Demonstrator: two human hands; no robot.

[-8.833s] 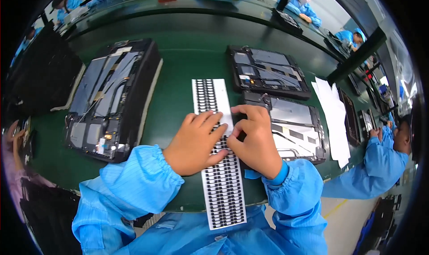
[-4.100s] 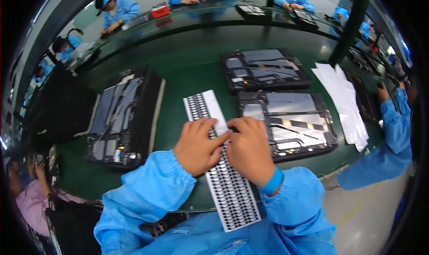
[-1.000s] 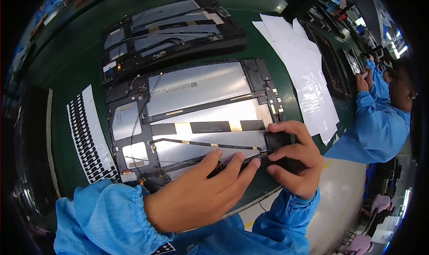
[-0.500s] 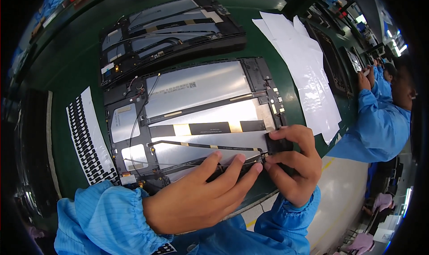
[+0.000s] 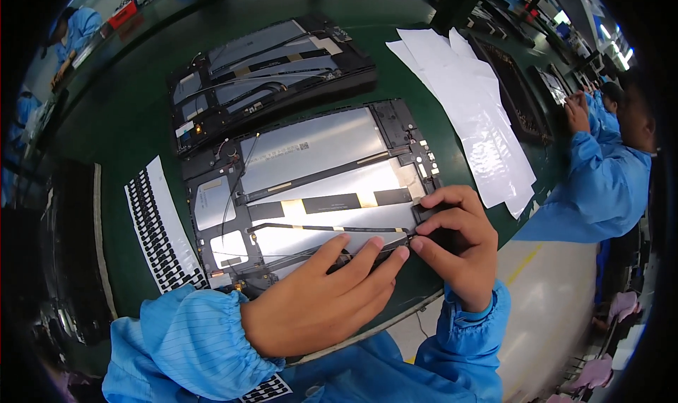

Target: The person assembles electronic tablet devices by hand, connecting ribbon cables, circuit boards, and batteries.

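Observation:
In front of me lies an opened tablet-like device (image 5: 385,124), with silvery battery panels (image 5: 311,149), thin wires and black flat cables showing. My left hand (image 5: 332,297) rests across its near edge, fingers stretched out and apart, fingertips by a thin black cable (image 5: 332,228). At the near right corner, my right hand (image 5: 462,240) has thumb and fingers pinched close together by the cable's end. What sits between those fingertips is too small and too covered to make out. The left hand hides part of the near edge.
Beyond lies a stack of similar opened devices (image 5: 282,39). A white sheet of small black stickers (image 5: 161,237) is at left. White sheets (image 5: 473,120) and a dark tray (image 5: 519,99) lie at right. Blue-sleeved co-workers (image 5: 593,184) sit along the benches.
The whole view has shifted a little, so the left-hand things appear farther right. Both hands remain at the same parts of the device, with only slight finger movement in the right.

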